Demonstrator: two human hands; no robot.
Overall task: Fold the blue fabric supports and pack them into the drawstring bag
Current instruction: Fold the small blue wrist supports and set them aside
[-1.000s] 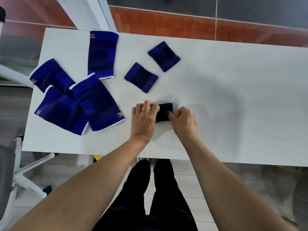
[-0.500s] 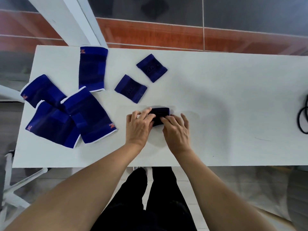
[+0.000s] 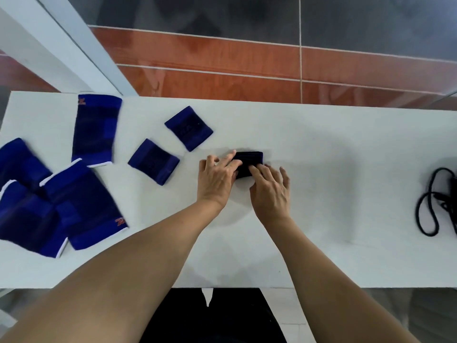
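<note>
A small folded dark blue support (image 3: 250, 158) lies on the white table (image 3: 321, 149) in front of me. My left hand (image 3: 217, 178) presses its left end with straight fingers. My right hand (image 3: 270, 190) lies flat beside it, fingertips on the support's near edge. Two small unfolded blue supports (image 3: 189, 128) (image 3: 153, 161) lie to the left. Several larger blue supports with white edges (image 3: 96, 131) (image 3: 85, 205) (image 3: 26, 219) lie at the far left, partly overlapping. A black drawstring cord (image 3: 429, 206) shows at the right edge; the bag itself is mostly cut off.
The table's near edge (image 3: 247, 287) runs just above my legs. A white frame post (image 3: 61, 45) stands at the back left. Bare tabletop stretches between my right hand and the cord.
My fingers went from pinching the folded support's ends to lying flat on it. The view shifted right, bringing the black cord into sight.
</note>
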